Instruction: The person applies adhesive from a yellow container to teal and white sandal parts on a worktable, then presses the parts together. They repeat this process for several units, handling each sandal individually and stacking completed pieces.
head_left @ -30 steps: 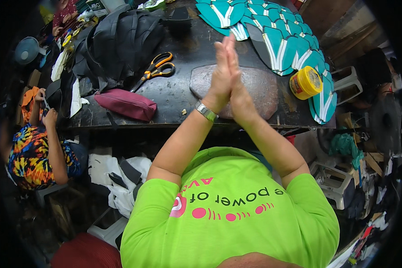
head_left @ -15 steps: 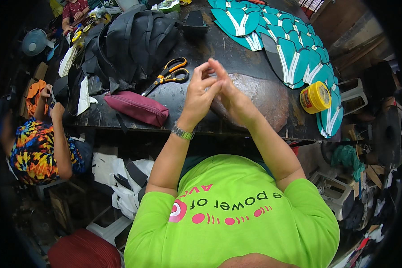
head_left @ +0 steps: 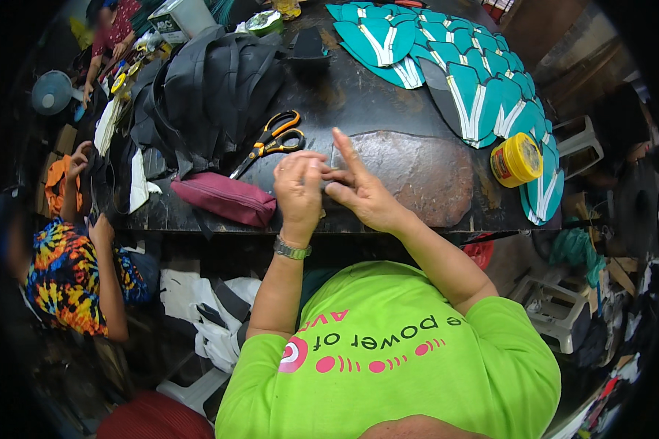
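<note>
Both my hands meet above the table's near edge, beside a worn brown slab with a smooth, shiny top. My left hand, with a metal watch on its wrist, has loosely bent fingers touching the fingers of my right hand. The right hand's index finger points up and away, its thumb apart from it. No object shows in either hand. Left of them lie scissors with orange and black handles and a maroon zipped pouch.
Black cut pieces are heaped at the far left. Teal sandal soles with white straps overlap at the right, next to a yellow tub. A co-worker in a colourful shirt sits left, another at the far left corner. Plastic stools stand right.
My hands have come down nearer to me and drawn apart, from fingers pressed together to fingertips touching. The co-worker at left has lowered one hand.
</note>
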Motion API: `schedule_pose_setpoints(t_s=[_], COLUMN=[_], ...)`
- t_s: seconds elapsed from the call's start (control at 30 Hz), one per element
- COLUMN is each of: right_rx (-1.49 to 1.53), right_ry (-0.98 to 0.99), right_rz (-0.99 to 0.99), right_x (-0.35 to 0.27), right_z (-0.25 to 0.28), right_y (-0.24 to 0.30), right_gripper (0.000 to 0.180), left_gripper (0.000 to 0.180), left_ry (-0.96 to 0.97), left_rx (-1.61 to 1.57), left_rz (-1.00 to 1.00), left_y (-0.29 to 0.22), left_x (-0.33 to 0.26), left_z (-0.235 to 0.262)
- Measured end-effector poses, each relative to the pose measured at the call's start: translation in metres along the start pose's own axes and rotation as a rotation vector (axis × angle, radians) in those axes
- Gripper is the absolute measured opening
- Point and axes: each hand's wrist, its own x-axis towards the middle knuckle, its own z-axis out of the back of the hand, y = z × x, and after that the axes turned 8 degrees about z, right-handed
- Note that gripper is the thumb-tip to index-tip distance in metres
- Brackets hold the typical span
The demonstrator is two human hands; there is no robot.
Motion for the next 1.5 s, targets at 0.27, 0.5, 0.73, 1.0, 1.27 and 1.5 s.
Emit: schedule_pose_setpoints(t_s=[0.27,0.5,0.73,1.0,1.27,1.5], right_rx=[-0.340,-0.147,-0.080,0.008,0.118,-0.316], right_ry=[-0.372,-0.439,-0.408,-0.471,-0.495,-0.179], right_rz=[0.113,0.110,0.038,0.133,0.007,0.295], right_x=[-0.007,-0.010,-0.018,-0.009,-0.002,-0.017], right_z=[0.043,0.043,0.045,0.037,0.037,-0.001], right_y=[-0.016,-0.019,-0.008,-0.007,0.022,0.013], right_gripper=[0.080,0.064,0.055,0.062,0.080,0.080], left_gripper=[0.024,0.014,0.036,0.028,0.061,0.063], left_ry=[0.132,0.260,0.057,0.200,0.467,0.275], left_rx=[-0.034,-0.252,-0.309,-0.366,-0.368,-0.331], left_rz=[0.058,0.286,0.173,0.102,0.000,-0.045], left_y=[-0.007,-0.004,0.008,-0.007,-0.041,-0.029], left_x=[0.039,0.082,0.092,-0.001,-0.067,-0.009], left_z=[0.003,-0.015,-0.024,-0.082,-0.103,-0.076])
